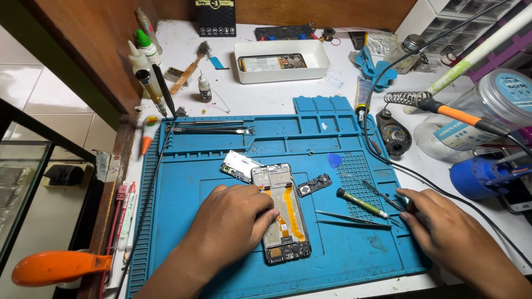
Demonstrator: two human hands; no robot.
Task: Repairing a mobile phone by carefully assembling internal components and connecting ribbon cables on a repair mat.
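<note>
An opened phone point(286, 221) with its back off lies on the blue work mat point(221, 166), an orange flex cable running down its inside. My left hand point(233, 224) rests on the phone's left side, fingers bent over its edge. My right hand point(443, 221) lies at the mat's right edge, fingertips touching thin tweezers point(354, 220). A small green-handled screwdriver point(363, 203) lies just left of that hand. A white circuit part point(239, 166) and a small black camera part point(313, 185) lie beside the phone's top.
A white tray point(280, 72) holding another phone board stands at the back. A soldering iron point(460, 116) sits in its coil stand at right, cable crossing the mat. Glue bottles point(143, 52), a brush, a blue pick point(334, 160) and a plastic jar point(487, 116) surround the mat.
</note>
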